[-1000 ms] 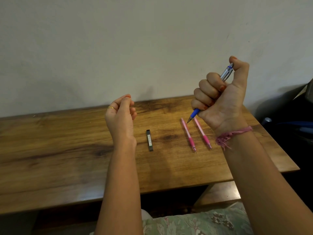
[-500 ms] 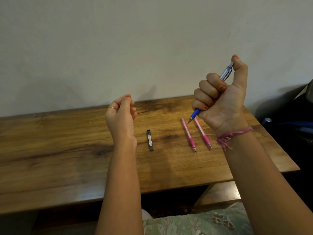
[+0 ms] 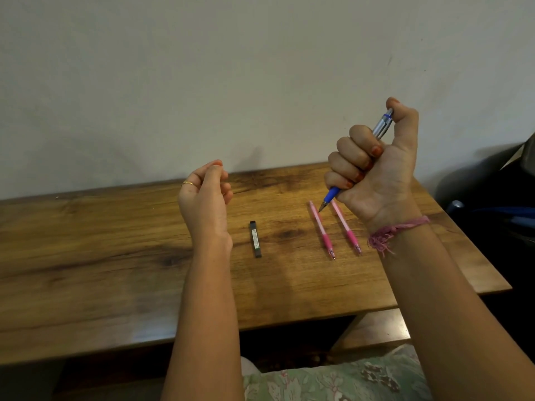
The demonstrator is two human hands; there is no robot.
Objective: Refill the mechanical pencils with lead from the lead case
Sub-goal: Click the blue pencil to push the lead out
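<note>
While a floral-patterned lap [image 3: 347,380] fills the nearest edge at six o'clock, two bare forearms rise over the wooden table [image 3: 86,270]. On the tabletop, the dark lead case [image 3: 255,239] lies flat near the centre, just right of the left wrist, and two pink pencils [image 3: 322,230] [image 3: 346,227] lie side by side at about three o'clock of it, tips toward the person. Above them, the right hand [image 3: 376,172], a frayed pink thread [image 3: 388,235] round its wrist, is fisted round a blue-and-silver pencil [image 3: 382,127] held off the table, tip slanting down toward seven o'clock and thumb resting on the top end. At ten o'clock of the case, the left hand [image 3: 205,195] is raised with fingertips pinched together; whether it holds anything I cannot tell. A plain pale wall [image 3: 202,82] stands behind.
</note>
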